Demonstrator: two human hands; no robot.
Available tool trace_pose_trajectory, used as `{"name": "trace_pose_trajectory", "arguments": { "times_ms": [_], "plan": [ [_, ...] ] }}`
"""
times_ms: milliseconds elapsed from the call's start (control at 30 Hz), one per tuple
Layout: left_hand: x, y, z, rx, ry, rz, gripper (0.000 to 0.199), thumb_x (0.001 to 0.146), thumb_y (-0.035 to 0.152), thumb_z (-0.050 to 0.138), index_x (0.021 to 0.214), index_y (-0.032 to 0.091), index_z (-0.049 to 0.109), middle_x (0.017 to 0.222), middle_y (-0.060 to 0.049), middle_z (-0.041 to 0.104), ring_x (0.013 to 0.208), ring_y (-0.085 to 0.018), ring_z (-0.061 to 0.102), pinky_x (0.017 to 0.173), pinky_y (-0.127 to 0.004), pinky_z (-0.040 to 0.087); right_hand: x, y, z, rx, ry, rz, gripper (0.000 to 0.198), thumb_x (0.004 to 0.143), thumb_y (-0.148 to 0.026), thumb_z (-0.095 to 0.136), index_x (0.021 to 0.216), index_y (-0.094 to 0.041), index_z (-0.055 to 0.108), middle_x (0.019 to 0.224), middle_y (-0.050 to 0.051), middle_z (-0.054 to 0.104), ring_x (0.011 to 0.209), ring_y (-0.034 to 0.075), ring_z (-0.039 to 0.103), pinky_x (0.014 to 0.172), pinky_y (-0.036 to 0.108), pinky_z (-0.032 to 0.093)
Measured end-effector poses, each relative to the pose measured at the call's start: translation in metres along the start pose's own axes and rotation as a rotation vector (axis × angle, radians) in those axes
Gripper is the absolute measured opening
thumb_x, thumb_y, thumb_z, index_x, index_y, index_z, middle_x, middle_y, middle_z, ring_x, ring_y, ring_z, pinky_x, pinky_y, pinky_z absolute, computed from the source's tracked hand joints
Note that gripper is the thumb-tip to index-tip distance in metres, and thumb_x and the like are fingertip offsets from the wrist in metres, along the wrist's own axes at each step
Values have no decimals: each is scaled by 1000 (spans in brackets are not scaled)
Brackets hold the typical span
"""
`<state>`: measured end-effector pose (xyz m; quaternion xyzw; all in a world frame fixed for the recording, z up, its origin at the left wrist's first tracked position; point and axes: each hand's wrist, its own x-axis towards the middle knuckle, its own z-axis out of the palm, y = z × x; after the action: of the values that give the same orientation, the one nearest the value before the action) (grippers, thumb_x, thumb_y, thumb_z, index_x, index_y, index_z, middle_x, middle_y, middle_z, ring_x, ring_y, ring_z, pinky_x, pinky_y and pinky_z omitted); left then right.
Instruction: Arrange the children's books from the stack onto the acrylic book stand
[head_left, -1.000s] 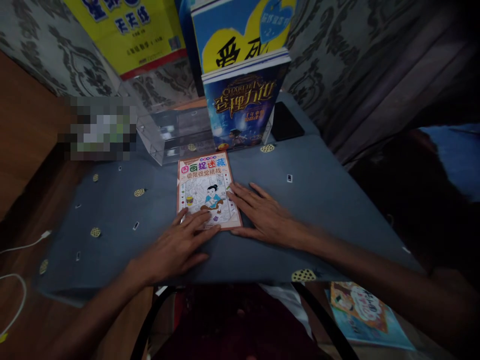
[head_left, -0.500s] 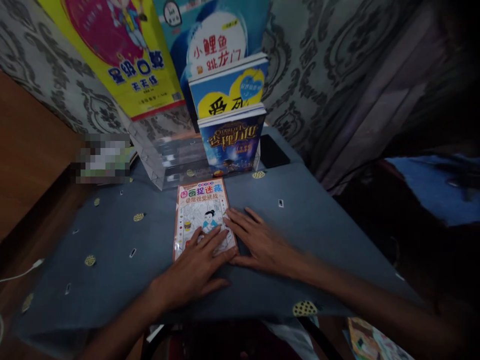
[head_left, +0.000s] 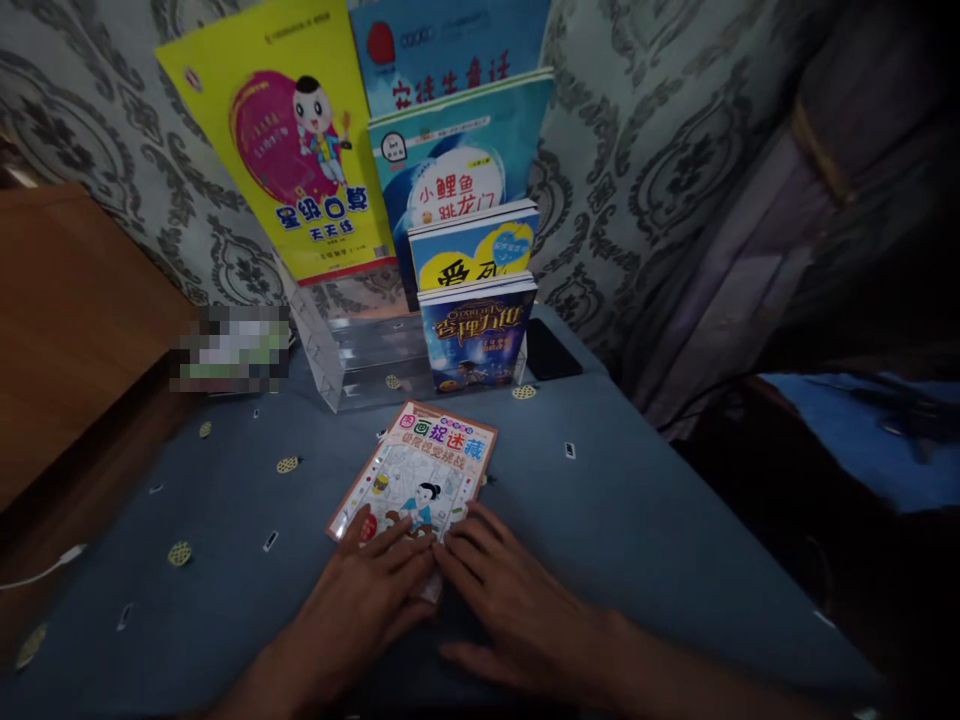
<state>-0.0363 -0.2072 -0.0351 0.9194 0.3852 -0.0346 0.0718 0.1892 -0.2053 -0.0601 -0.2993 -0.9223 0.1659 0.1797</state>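
Observation:
A picture book (head_left: 420,470) with a brown border and colourful Chinese title lies on the blue-grey tablecloth (head_left: 600,560), turned at a slant. My left hand (head_left: 375,580) rests flat on its lower part, fingers stretched out. Beside it my right hand (head_left: 502,590) lies with spread fingers over the book's lower right edge, thumb apart on the cloth. Neither hand grips anything. The two hands cover the bottom of the cover. Behind the book, a clear acrylic stand (head_left: 322,350) holds a dark blue book (head_left: 480,335) in its front tier.
Higher tiers hold a yellow workbook (head_left: 300,130), a teal book (head_left: 465,150) and other books. A black flat device (head_left: 553,350) lies right of the stand. On the left are a blurred-out stack (head_left: 232,350) and a white cable (head_left: 45,570). Patterned wallpaper (head_left: 675,150) is behind.
The picture book has turned clockwise from nearly straight to slanted. My hands have shifted towards its lower edge. The camera view has tilted up, showing more of the upper books.

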Motion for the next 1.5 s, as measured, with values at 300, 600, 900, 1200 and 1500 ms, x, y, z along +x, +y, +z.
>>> {"name": "trace_pose_trajectory", "arguments": {
  "times_ms": [300,600,900,1200,1500],
  "plan": [
    [-4,-2,10,78,26,-35,53,92,45,65,140,25,55,142,-7,62,137,-31,53,113,-61,42,15,20,-10,9,-1,-5,44,97,-44,57,132,-18,59,121,12,71,118,27,61,118,54,32],
    [-29,-3,31,221,195,-67,57,85,61,67,130,25,62,131,-6,70,124,-32,63,114,-59,39,20,54,-10,-183,42,89,54,94,-48,62,136,-13,57,140,21,59,136,36,48,116,62,32],
    [-21,-46,15,308,215,-212,32,103,31,46,129,21,62,124,-9,73,118,-30,67,100,-51,52,23,47,0,-218,65,44,37,92,-19,60,129,-19,60,132,14,65,123,31,59,106,55,47],
    [1,-78,8,307,152,-279,30,101,27,53,129,23,63,131,-10,70,126,-30,63,99,-47,54,50,75,4,-264,53,-16,45,91,-6,52,135,-15,58,132,16,66,122,32,59,102,55,48],
    [2,-82,-2,287,104,-263,32,102,28,50,132,22,60,133,-10,68,130,-28,60,96,-41,58,52,78,-2,-198,129,-23,29,96,-16,56,123,-20,66,126,10,70,117,27,61,104,50,47]
  ]
}}
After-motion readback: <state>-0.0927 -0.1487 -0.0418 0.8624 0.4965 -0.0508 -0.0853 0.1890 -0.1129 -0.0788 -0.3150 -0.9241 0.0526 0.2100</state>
